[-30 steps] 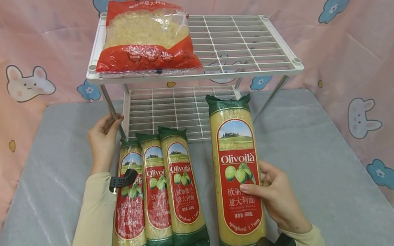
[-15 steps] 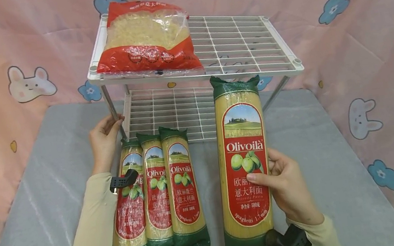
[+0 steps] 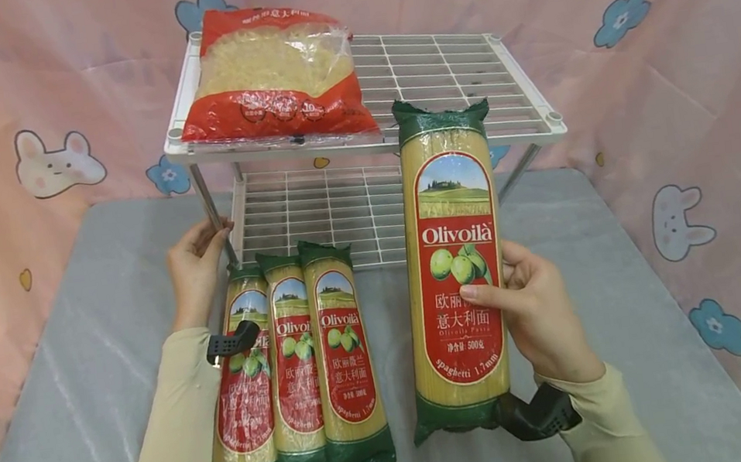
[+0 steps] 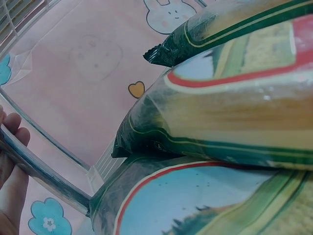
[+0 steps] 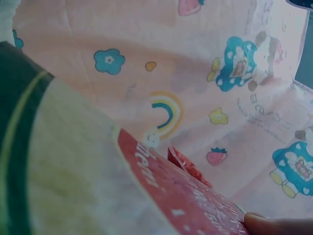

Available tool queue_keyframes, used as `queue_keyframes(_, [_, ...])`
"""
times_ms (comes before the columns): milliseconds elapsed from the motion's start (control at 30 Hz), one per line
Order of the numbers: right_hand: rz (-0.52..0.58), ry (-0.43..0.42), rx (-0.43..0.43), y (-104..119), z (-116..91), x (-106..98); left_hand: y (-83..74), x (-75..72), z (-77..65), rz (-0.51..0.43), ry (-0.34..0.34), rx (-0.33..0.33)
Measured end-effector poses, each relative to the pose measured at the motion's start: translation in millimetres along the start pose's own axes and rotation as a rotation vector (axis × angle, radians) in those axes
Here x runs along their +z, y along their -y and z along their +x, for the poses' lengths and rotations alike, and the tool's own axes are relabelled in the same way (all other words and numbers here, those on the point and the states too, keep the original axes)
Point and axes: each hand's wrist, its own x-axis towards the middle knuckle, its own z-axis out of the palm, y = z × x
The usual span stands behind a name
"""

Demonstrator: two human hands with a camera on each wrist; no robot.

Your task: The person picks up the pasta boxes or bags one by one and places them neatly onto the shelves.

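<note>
My right hand [image 3: 542, 310] grips a long pack of spaghetti [image 3: 456, 266] by its right side, thumb across the red label. The pack is raised, its green top overlapping the front edge of the rack's upper shelf. In the right wrist view the same spaghetti pack [image 5: 73, 156] crosses the lower left, with the thumb [image 5: 279, 225] at its edge. My left hand [image 3: 195, 266] holds the front left metal post of the white wire rack [image 3: 449, 80]. In the left wrist view, fingers curl round that post [image 4: 49, 176].
Three more spaghetti packs [image 3: 348, 359] lie side by side before the rack, tops toward it. A red bag of pasta [image 3: 279, 71] rests on the left of the upper shelf. The lower shelf [image 3: 318, 207] is behind the packs. A pink printed curtain [image 3: 712, 100] hangs behind.
My right hand has lifted the spaghetti pack upward and slightly right, from below the upper shelf to overlapping its front edge. My left hand stays on the post.
</note>
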Motion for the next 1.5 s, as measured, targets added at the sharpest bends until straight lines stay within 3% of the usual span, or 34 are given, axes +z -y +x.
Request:
queue_keyframes(433, [0.004,0.011,-0.028,27,34,4,-0.4,0.2,-0.5,-0.008,0.0,0.026])
queue_keyframes(933, [0.014,-0.004,-0.053,39,67,6,-0.4,0.5,-2.1,-0.009,-0.004,0.008])
queue_keyframes(1500, [0.032,-0.108,-0.053,69,110,15,0.6,0.8,-1.6,0.011,-0.013,0.003])
